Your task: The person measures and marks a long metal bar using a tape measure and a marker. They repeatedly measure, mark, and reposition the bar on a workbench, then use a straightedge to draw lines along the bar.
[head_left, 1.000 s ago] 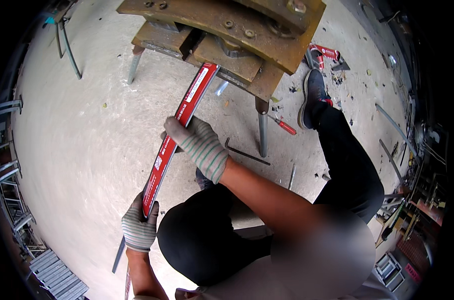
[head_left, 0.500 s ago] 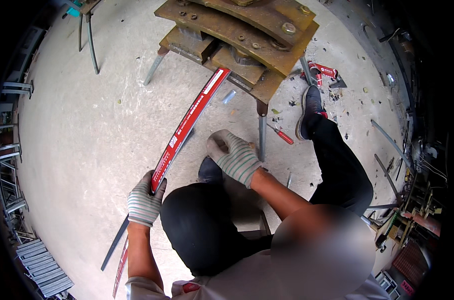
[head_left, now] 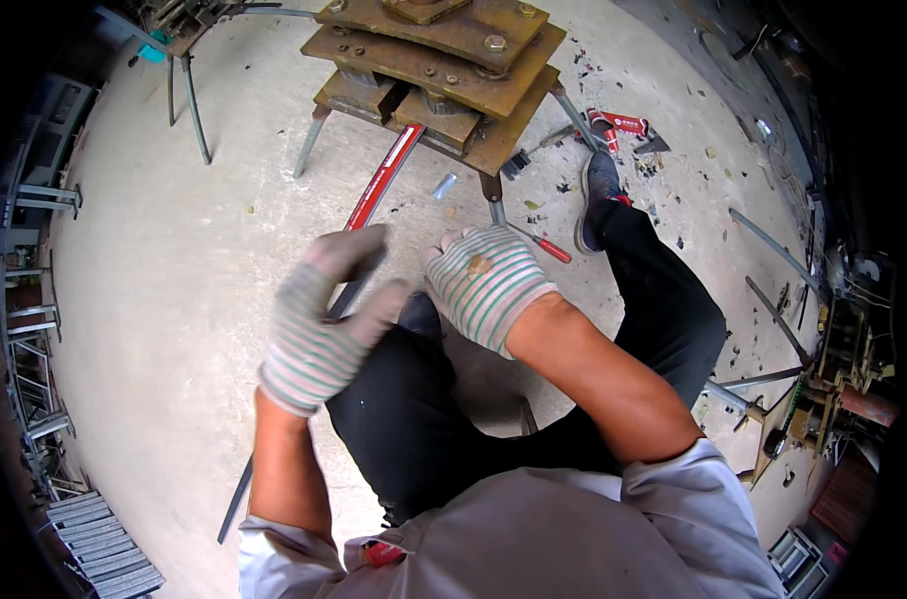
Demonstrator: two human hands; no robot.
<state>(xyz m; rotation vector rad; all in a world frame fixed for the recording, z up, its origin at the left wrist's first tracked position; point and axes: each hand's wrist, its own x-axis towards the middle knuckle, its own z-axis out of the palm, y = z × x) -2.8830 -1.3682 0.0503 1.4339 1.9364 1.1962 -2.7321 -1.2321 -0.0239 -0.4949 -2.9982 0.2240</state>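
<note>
My left hand (head_left: 318, 324), in a striped knit glove with greyish fingertips, is over my left thigh. Its thumb and fingers are spread apart, with slight motion blur. Behind it runs a long, narrow strip with a red printed face (head_left: 378, 188), its far end at the metal press-like fixture (head_left: 448, 125). The hand hides the strip's nearer part. A dark length (head_left: 348, 297) shows between thumb and fingers. My right hand (head_left: 488, 285), in a matching glove with a brown stain, is back-up to the right. Its fingers curl under, hiding anything in them.
The rusty fixture stands on metal legs at the far side. A red-handled screwdriver (head_left: 553, 250) lies on the floor by its near leg. Stacked metal profiles (head_left: 104, 544) are at lower left; metal rods and scrap lie along the right. A dark strip (head_left: 236, 499) reaches past my left forearm.
My left hand has come off the red-faced strip's near end, moved up and right, and opened. My right hand has turned back-up. The view has shifted, showing more of my lap.
</note>
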